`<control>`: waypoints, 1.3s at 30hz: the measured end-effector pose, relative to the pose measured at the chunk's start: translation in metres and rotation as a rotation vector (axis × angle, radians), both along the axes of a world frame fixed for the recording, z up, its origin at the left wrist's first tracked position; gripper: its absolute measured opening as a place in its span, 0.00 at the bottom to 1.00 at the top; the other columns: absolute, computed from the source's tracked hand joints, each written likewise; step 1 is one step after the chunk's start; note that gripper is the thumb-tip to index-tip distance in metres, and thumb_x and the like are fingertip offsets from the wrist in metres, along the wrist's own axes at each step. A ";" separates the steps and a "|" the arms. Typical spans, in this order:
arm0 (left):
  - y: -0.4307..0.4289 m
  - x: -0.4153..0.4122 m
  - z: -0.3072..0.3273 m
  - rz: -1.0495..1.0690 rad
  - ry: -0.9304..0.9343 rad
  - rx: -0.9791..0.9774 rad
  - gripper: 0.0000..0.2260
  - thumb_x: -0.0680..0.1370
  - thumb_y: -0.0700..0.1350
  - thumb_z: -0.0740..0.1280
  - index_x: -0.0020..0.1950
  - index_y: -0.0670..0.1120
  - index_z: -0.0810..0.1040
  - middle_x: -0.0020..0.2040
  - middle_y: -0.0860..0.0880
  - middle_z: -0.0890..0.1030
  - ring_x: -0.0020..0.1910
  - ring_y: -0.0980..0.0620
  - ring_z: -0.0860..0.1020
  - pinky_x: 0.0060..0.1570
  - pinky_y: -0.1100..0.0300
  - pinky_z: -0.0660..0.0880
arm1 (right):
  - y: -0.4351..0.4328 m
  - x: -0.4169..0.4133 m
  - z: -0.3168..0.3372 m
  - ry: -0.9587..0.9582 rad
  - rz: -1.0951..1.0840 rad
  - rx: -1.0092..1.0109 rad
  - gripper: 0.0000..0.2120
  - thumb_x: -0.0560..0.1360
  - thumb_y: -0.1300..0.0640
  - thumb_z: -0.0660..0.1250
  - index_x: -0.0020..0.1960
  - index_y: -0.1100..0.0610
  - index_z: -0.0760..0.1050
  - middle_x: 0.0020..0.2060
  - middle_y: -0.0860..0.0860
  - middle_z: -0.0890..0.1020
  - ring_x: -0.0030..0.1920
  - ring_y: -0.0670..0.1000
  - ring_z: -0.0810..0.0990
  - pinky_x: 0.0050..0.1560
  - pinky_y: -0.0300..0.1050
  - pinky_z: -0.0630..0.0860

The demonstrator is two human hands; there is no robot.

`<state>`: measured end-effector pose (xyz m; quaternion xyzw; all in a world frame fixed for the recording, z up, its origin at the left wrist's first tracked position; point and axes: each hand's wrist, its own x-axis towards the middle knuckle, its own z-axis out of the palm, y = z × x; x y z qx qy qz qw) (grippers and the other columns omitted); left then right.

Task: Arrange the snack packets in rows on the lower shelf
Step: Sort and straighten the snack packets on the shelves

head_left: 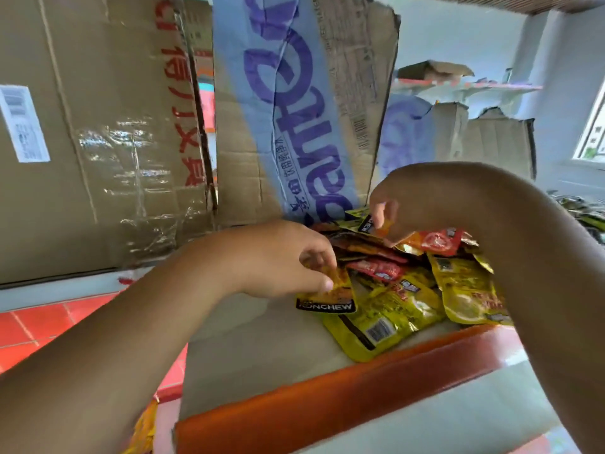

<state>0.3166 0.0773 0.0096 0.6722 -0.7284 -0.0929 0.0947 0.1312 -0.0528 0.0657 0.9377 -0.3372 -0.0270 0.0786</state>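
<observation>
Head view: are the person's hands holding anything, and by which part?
Left hand pinches the top edge of an orange foil snack packet with a black band. Right hand pinches the edge of a second orange packet.

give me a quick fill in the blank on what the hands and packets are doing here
1. The left hand pinches an orange packet whose bottom band is ____.
2. The right hand pinches a small orange packet farther back than the ____ hand.
3. The cardboard box at the left carries ____ characters.
4. The barcode packet is ____.
Missing: black, left, red, yellow.
</observation>
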 end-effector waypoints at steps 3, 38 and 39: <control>-0.006 -0.017 0.004 0.038 -0.090 0.059 0.18 0.77 0.65 0.69 0.66 0.68 0.76 0.53 0.64 0.77 0.52 0.62 0.76 0.53 0.62 0.73 | 0.021 -0.007 -0.002 0.055 0.163 0.217 0.10 0.68 0.42 0.77 0.47 0.41 0.83 0.40 0.44 0.85 0.36 0.43 0.83 0.41 0.43 0.82; 0.068 -0.019 -0.015 0.607 -0.095 -0.090 0.25 0.74 0.60 0.73 0.71 0.66 0.73 0.62 0.58 0.78 0.57 0.54 0.77 0.51 0.61 0.73 | 0.028 0.017 -0.034 -0.195 0.416 0.060 0.11 0.78 0.61 0.61 0.41 0.51 0.77 0.38 0.48 0.79 0.39 0.52 0.78 0.35 0.47 0.71; 0.067 -0.023 -0.014 0.636 -0.106 -0.083 0.26 0.74 0.61 0.73 0.71 0.66 0.72 0.64 0.57 0.78 0.58 0.53 0.77 0.52 0.61 0.74 | 0.033 0.019 -0.033 -0.126 0.401 0.041 0.08 0.81 0.55 0.62 0.44 0.51 0.76 0.41 0.50 0.79 0.43 0.53 0.78 0.37 0.47 0.73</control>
